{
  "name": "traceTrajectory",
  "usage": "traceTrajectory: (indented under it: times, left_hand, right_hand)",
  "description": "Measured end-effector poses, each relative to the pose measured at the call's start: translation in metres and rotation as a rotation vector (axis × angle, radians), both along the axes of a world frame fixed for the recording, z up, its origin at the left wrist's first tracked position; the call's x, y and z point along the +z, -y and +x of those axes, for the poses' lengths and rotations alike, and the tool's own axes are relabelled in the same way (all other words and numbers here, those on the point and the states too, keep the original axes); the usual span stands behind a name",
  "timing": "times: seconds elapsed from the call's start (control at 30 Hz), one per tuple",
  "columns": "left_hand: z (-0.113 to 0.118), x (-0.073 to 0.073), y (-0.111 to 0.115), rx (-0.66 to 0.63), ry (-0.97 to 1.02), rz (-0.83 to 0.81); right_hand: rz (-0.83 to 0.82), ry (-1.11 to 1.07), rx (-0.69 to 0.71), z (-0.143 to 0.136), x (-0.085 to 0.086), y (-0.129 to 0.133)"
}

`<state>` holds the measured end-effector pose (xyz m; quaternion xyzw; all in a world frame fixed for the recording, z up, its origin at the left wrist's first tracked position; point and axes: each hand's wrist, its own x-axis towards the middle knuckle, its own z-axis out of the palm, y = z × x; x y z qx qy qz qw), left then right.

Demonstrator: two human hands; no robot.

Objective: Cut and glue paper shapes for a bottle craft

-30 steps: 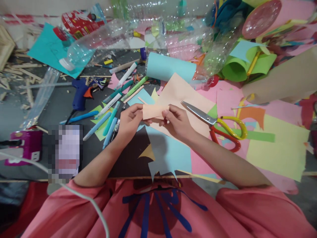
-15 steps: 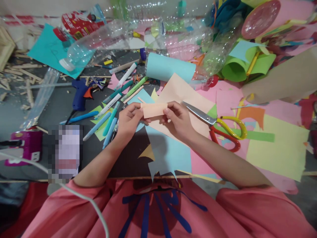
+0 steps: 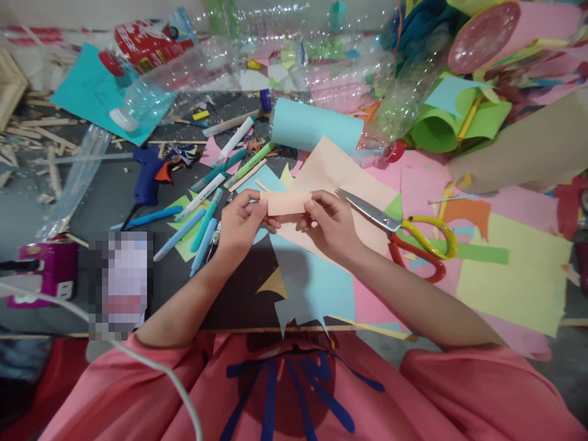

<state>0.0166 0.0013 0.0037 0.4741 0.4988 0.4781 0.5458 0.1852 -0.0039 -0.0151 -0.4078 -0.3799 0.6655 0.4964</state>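
Observation:
A small strip of pale peach paper (image 3: 287, 203) is stretched level between my two hands, above the table. My left hand (image 3: 242, 222) pinches its left end between thumb and fingers. At the right end, my right hand (image 3: 331, 222) pinches it the same way. Beneath lies a larger peach sheet (image 3: 331, 165), partly covered by my hands. Just right of my right hand rest scissors (image 3: 390, 223) with one yellow and one red handle, their blades slightly apart. Several markers (image 3: 202, 196) lie left of my left hand.
A blue glue gun (image 3: 147, 174) and a phone (image 3: 126, 282) with a blurred screen are on the left. Clear plastic bottles (image 3: 197, 64) crowd the back, one wrapped in light blue paper (image 3: 316, 125). Coloured paper (image 3: 514, 269) covers the right side. A white cable (image 3: 151, 364) crosses the lower left.
The peach strip has tilted a little and its visible face looks narrower. Both hands keep their grip with hardly any movement. Everything else stays in place.

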Motion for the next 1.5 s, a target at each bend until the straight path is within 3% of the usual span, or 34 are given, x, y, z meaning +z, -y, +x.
traceTrajectory:
  times: [1.5]
  left_hand:
    - [0.0021, 0.0002, 0.0044, -0.072, 0.023, -0.035]
  right_hand:
    - [-0.025, 0.013, -0.044, -0.0027, 0.0075, -0.0013]
